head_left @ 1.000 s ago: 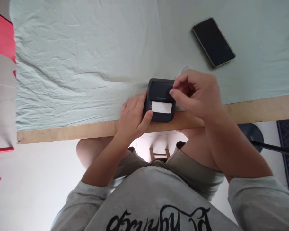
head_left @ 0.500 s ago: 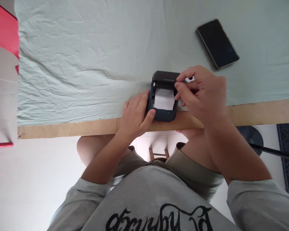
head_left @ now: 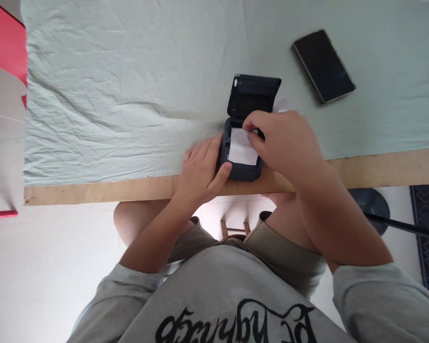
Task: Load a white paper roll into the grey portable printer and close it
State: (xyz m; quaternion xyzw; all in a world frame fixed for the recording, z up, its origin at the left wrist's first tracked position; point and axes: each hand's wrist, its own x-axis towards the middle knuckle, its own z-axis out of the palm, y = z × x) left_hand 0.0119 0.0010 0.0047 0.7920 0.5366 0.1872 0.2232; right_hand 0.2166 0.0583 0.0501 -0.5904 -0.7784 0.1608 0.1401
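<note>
A small dark portable printer point(head_left: 241, 172) rests at the table's front edge, its hinged lid point(head_left: 254, 97) swung up and back. White paper point(head_left: 240, 151) lies in its compartment, with a torn-looking front edge. My left hand point(head_left: 200, 169) grips the printer's left side, thumb over the front left corner. Over the compartment's right side, my right hand point(head_left: 284, 143) has its thumb and index finger pinched at the paper. The fingers cover the paper's right part. Behind that hand, a white rounded thing point(head_left: 283, 104) shows only in part.
A dark phone in a clear case point(head_left: 324, 66) lies at the back right on the wrinkled pale green cloth point(head_left: 128, 85). A wooden strip point(head_left: 103, 189) runs along the table's front edge. Red furniture point(head_left: 5, 43) stands at the far left.
The printer's lid has swung from nearly lowered to fully raised. My right hand has moved left from the lid's right edge to the paper. My left hand has stayed in place.
</note>
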